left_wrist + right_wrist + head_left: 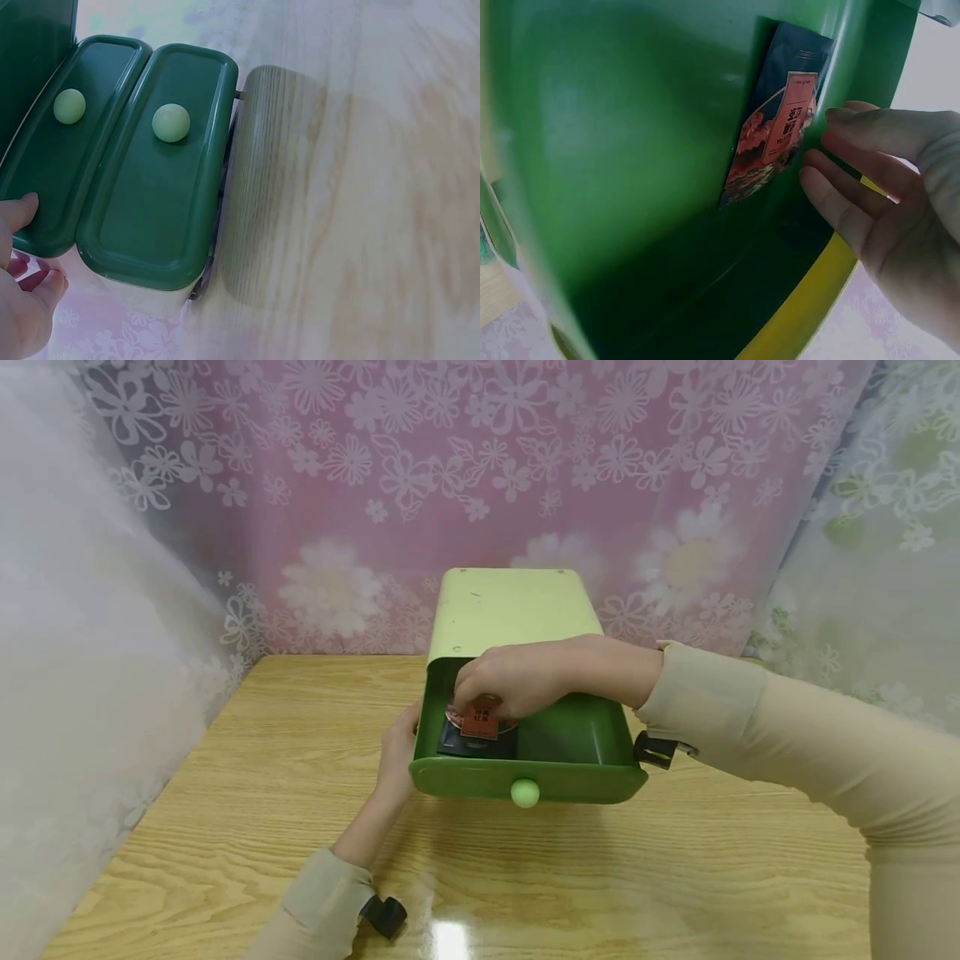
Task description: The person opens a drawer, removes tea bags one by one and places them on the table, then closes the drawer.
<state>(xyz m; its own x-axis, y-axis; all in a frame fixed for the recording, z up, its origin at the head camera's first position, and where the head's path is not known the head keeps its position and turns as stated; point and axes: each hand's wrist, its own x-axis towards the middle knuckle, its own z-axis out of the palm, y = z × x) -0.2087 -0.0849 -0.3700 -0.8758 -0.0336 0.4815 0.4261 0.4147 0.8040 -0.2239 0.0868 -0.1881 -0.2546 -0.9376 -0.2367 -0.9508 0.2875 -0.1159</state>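
At the left, the left hand (393, 756) was laid at the side of the pale green cabinet (517, 606); its fingers were loosely bent, its thumb was rested on the middle drawer (64, 161), and nothing was grasped. A dark packet (477, 746) was seen in the left part of the pulled-out top drawer (592, 782). Over it the right hand (521, 675) was held loosely, fingers and thumb spread apart, without anything gripped; whether the packet was touched could not be told. Farther right, a round knob (525, 792) was seen.
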